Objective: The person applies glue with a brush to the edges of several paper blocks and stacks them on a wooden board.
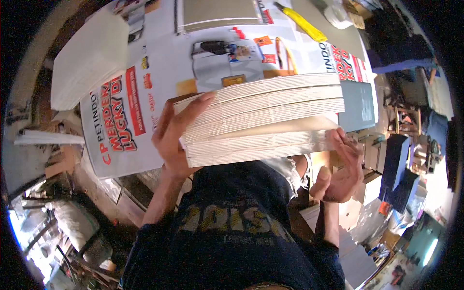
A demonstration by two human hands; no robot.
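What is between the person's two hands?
A stack of stitched paper blocks, shown in the head view. The left hand grips one end; the fingertips of the right hand touch the other.

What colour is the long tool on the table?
The long tool is mostly yellow, best seen in the head view.

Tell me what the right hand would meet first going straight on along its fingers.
Most likely the right end of the stitched page blocks: the fingertips of the right hand already seem to touch the lowest one, though exact depth is unclear.
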